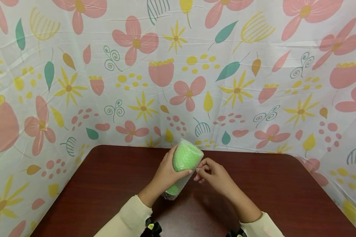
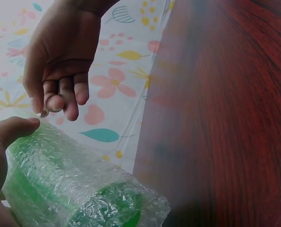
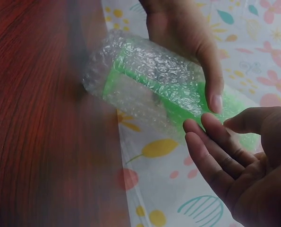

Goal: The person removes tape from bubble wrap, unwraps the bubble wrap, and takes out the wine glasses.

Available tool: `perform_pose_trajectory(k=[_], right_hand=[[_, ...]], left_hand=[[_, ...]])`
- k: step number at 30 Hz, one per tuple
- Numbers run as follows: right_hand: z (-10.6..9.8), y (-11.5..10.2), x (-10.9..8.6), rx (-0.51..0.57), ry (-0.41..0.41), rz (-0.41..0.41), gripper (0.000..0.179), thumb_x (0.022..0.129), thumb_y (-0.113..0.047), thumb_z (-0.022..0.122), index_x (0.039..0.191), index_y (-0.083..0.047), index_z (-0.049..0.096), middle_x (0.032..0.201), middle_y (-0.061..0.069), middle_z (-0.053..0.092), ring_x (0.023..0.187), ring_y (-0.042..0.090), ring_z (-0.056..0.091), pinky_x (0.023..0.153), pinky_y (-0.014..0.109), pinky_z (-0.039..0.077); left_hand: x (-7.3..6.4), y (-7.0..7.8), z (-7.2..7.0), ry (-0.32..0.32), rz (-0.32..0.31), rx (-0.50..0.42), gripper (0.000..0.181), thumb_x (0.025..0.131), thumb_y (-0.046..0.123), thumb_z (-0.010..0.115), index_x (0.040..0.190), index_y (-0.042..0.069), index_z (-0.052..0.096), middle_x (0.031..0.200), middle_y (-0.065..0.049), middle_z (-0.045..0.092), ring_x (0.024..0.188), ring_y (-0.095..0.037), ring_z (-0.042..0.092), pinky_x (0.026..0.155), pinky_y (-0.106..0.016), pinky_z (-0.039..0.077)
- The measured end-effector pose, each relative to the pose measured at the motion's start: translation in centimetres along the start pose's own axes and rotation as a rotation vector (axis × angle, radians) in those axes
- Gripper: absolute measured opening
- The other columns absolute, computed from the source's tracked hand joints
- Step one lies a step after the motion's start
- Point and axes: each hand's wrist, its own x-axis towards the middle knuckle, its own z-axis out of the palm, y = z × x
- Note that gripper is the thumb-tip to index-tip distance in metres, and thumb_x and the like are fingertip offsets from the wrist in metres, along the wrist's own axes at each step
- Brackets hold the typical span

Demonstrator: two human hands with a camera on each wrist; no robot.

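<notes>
A bright green cylinder-like item in clear bubble wrap [image 1: 187,158] is tilted over the table, its upper end leaning away to the right. My left hand [image 1: 167,171] grips it from the left side, thumb across its near face. In the left wrist view that thumb [image 2: 17,128] presses on the bubble wrap [image 2: 83,175]. My right hand [image 1: 215,176] is at the package's right edge, thumb and index fingertips close together there. The right wrist view shows its other fingers [image 3: 216,161] loosely extended beside the wrap; I cannot tell whether it pinches the film.
The package is above a dark reddish wooden table [image 1: 121,191] with rounded far corners. Behind and beside it hangs a white cloth [image 1: 163,92] printed with flowers and leaves. Cream sleeves [image 1: 130,214] and black wrist straps [image 1: 152,227] show at the forearms.
</notes>
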Motion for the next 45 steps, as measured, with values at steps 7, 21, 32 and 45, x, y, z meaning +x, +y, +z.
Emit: perform_pose_trajectory(k=[7, 21, 32, 45], right_hand=[[-0.12, -0.04, 0.01, 0.047, -0.057, 0.003, 0.015, 0.106, -0.013, 0.052, 0.111, 0.002, 0.052, 0.095, 0.015, 0.074, 0.091, 0.038, 0.073, 0.074, 0.035, 0.061], [-0.18, -0.31, -0.14, 0.054, -0.079, 0.016, 0.022, 0.107, -0.014, 0.049, 0.114, 0.007, 0.053, 0.08, 0.013, 0.068, 0.071, 0.026, 0.073, 0.064, 0.037, 0.06], [-0.14, -0.14, -0.04, 0.061, -0.102, -0.002, 0.024, 0.105, -0.02, 0.055, 0.107, 0.004, 0.055, 0.08, 0.015, 0.068, 0.071, 0.026, 0.073, 0.065, 0.038, 0.061], [-0.42, -0.15, -0.06, 0.044, -0.047, -0.002, 0.016, 0.105, -0.011, 0.05, 0.108, 0.004, 0.053, 0.082, 0.016, 0.067, 0.071, 0.025, 0.072, 0.066, 0.038, 0.06]], left_hand=[[-0.02, -0.13, 0.17, 0.018, 0.018, 0.015, 0.106, 0.077, 0.046, 0.086, 0.161, 0.03, 0.023, 0.152, -0.009, 0.041, 0.122, -0.031, 0.054, 0.096, -0.052, 0.05], [-0.01, -0.08, 0.22, 0.032, 0.031, 0.023, 0.105, 0.077, 0.046, 0.086, 0.161, 0.028, 0.024, 0.15, -0.011, 0.043, 0.119, -0.03, 0.055, 0.094, -0.05, 0.05], [-0.14, -0.17, 0.3, -0.001, 0.048, 0.03, 0.108, 0.077, 0.051, 0.085, 0.161, 0.033, 0.02, 0.152, -0.009, 0.041, 0.121, -0.03, 0.054, 0.094, -0.051, 0.051], [-0.18, 0.08, -0.27, -0.091, 0.053, -0.001, 0.103, 0.083, 0.049, 0.079, 0.162, 0.033, 0.015, 0.159, -0.005, 0.035, 0.132, -0.031, 0.049, 0.1, -0.056, 0.047]])
